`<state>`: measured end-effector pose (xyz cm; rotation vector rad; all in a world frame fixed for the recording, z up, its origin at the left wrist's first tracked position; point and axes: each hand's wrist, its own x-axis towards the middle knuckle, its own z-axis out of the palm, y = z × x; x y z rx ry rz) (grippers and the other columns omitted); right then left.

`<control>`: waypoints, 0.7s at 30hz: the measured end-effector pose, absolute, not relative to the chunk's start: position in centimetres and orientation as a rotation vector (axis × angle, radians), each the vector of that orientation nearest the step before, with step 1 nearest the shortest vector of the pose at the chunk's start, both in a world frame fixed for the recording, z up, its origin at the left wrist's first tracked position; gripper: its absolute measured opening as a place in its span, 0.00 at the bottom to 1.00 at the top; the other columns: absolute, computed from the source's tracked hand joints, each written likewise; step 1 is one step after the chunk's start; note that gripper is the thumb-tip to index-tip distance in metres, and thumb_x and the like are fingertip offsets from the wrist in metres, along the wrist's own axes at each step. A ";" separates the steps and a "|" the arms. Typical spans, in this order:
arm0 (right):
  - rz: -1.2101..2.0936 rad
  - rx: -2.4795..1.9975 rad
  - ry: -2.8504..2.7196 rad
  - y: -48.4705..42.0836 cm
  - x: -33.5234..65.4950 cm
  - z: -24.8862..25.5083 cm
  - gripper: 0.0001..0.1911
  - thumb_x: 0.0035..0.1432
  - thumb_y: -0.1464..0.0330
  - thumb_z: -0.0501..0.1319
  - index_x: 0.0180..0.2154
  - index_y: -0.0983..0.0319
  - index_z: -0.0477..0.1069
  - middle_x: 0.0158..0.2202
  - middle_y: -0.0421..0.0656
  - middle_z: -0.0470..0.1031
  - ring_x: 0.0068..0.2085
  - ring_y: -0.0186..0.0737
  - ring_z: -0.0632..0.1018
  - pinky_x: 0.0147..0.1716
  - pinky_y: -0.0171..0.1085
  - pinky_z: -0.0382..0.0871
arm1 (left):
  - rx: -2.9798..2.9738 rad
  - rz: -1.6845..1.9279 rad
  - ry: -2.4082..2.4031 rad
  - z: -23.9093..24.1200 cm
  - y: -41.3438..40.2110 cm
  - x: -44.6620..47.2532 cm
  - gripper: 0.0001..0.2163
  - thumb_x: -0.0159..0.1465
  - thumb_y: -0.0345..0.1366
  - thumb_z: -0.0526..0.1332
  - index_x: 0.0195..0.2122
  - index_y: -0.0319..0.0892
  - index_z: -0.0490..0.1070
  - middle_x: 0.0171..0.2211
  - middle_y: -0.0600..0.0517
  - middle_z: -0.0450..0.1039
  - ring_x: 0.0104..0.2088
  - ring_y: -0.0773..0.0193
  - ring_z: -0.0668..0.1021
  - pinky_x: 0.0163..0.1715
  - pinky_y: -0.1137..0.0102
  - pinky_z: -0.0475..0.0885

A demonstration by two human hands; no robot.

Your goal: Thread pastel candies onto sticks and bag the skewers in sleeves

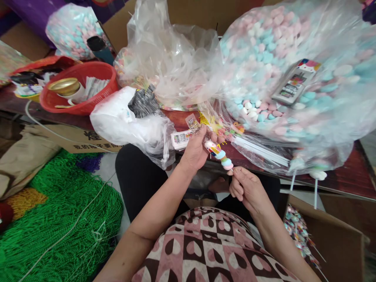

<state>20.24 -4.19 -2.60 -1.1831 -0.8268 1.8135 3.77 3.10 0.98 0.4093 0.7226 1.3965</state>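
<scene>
Now the candy (pixel 225 158) is suspended aslant, its stick (pixel 232 169) pinched by the right hand (pixel 245 187), its top angled forward and leftward to the left hand (pixel 196 150), whose grip can't be made out.

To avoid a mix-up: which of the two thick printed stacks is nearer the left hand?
The printed stack beside the white plastic bag, close by the left hand; the other stack lies farther away, on the big bag of sweets.

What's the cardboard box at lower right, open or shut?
Open: the cardboard box shows its inside, with colourful candy sticks lying in it.
</scene>
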 end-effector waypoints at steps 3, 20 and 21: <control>1.932 -1.135 -0.806 -4.3 19.9 -2.5 0.16 0.57 0.54 0.64 0.32 0.61 0.71 0.09 0.28 0.54 0.10 0.25 0.55 0.13 0.30 0.57 | 0.472 1.420 0.744 1.1 2.8 4.3 0.15 0.61 0.48 0.64 0.28 0.42 0.66 0.22 0.56 0.68 0.33 0.63 0.81 0.35 0.70 0.74; 1.673 -1.198 -0.834 -4.3 19.5 -2.9 0.13 0.55 0.57 0.67 0.31 0.60 0.71 0.13 0.30 0.60 0.13 0.27 0.61 0.17 0.32 0.59 | 0.504 1.325 0.759 0.1 1.6 5.4 0.15 0.58 0.47 0.66 0.27 0.41 0.67 0.23 0.56 0.68 0.29 0.65 0.79 0.29 0.73 0.68; 1.738 -1.172 -0.802 -4.2 19.6 -2.8 0.13 0.54 0.57 0.67 0.31 0.60 0.71 0.12 0.29 0.60 0.12 0.27 0.60 0.16 0.31 0.58 | 0.505 1.315 0.743 0.0 1.5 5.4 0.15 0.58 0.47 0.66 0.28 0.41 0.67 0.23 0.56 0.68 0.30 0.65 0.79 0.30 0.72 0.69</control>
